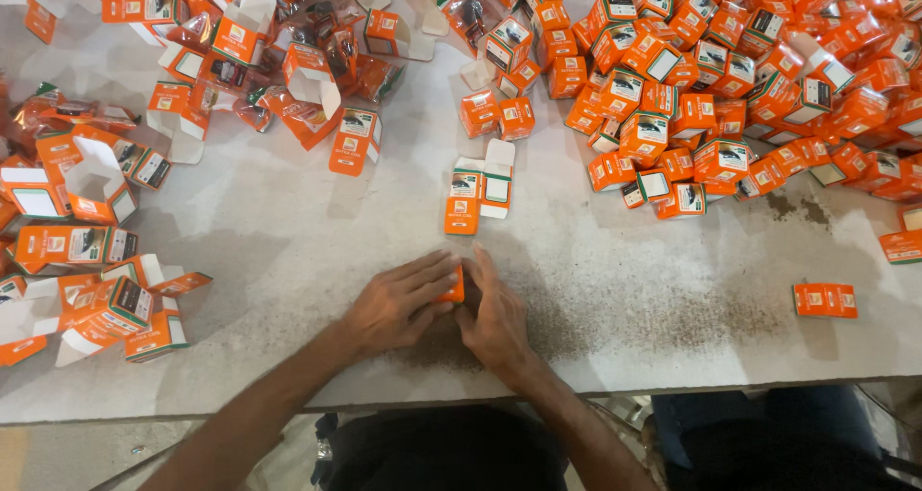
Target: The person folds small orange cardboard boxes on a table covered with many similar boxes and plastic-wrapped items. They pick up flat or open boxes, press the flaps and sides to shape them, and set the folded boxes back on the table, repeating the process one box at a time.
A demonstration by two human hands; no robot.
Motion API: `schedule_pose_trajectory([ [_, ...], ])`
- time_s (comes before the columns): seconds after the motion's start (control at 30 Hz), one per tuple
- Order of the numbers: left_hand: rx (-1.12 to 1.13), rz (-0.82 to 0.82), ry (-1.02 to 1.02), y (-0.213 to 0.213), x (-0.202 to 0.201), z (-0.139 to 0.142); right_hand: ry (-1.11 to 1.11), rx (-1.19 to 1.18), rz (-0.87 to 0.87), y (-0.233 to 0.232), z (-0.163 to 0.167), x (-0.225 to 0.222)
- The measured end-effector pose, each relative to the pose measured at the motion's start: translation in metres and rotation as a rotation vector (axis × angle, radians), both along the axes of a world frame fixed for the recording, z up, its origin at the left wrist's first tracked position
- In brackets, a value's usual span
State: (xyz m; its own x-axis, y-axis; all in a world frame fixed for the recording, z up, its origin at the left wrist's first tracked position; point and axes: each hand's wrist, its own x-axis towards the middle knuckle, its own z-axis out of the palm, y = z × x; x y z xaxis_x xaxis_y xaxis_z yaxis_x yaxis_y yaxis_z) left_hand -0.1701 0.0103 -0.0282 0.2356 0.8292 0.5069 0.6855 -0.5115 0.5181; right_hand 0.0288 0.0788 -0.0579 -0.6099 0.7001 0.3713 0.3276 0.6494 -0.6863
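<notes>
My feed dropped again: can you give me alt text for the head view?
Both hands, left hand and right hand, close around one small orange box on a grey table. Closed boxes pile up top right; open cartons litter the left.

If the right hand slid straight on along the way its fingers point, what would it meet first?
The right hand points up the table, away from the person. Beyond the small orange box held between both hands, bare table follows, then probably the opened flat orange carton. The line is close, so it might pass just beside it.
</notes>
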Motion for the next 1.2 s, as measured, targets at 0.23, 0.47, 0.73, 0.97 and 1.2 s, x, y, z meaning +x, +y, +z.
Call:
schedule_pose_trajectory([
  [0.23,-0.023,0.017,0.046,0.003,-0.001,-0.006,-0.061,-0.101,0.024,0.000,-0.001,0.000],
  [0.47,-0.001,-0.140,0.110,0.001,-0.011,0.003,-0.066,-0.058,0.034,0.002,-0.004,-0.001],
  [0.73,0.170,0.023,0.282,0.021,-0.052,-0.005,-0.065,0.309,-0.265,0.019,0.022,-0.005],
  [0.97,0.072,0.647,0.338,0.082,-0.106,0.018,-0.066,0.337,-0.113,0.014,0.026,-0.021],
  [1.2,-0.326,0.065,-0.179,0.052,-0.062,0.027,-0.014,-0.006,0.056,0.023,0.016,-0.027],
])
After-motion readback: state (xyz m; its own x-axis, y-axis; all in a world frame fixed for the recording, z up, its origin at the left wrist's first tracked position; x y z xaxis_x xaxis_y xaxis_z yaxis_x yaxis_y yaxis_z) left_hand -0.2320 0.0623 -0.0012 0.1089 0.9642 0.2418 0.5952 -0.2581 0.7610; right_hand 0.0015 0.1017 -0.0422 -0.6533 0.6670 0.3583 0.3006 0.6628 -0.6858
